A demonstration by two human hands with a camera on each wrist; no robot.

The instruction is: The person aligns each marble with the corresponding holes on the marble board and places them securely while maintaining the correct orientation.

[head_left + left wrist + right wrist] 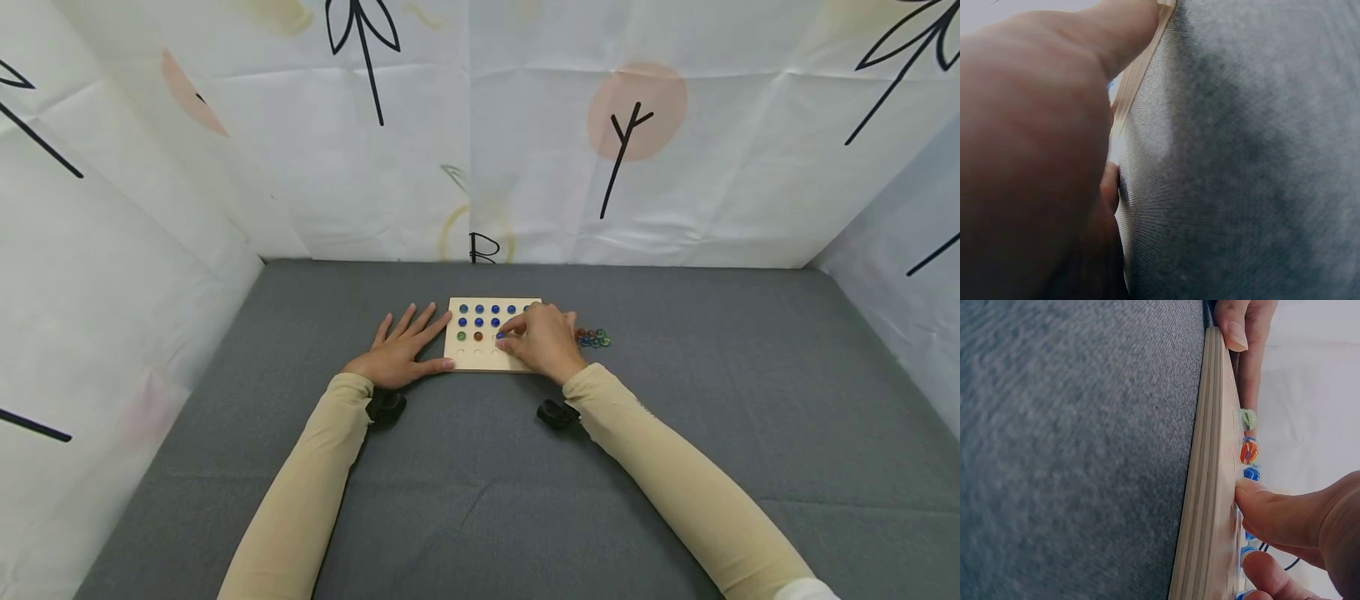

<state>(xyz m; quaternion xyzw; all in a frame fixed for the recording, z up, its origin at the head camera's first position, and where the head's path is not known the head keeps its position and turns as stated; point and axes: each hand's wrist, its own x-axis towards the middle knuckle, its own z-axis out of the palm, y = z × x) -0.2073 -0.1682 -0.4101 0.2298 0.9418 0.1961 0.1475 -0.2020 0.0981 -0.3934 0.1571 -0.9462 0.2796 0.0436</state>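
Note:
A pale wooden board (pixel 480 365) with rows of round hollows lies on the table, and blue marbles (pixel 479 322) sit in its two far rows. The third row holds a green marble (pixel 461 336) and a red-orange marble (pixel 1249 451). My right hand (pixel 549 342) reaches over the board's right part and pinches a blue marble (pixel 1252 473) beside the red-orange one, between thumb and forefinger. This hand hides the board's right side. With fingers spread, my left hand (pixel 397 354) lies flat at the left edge, its thumb touching the near left corner.
Several loose marbles (pixel 594 338) in red, blue and green lie clustered just right of the board, partly behind my right hand. A grey cloth (pixel 480 467) covers the table. White printed fabric (pixel 540 167) hangs behind and at both sides.

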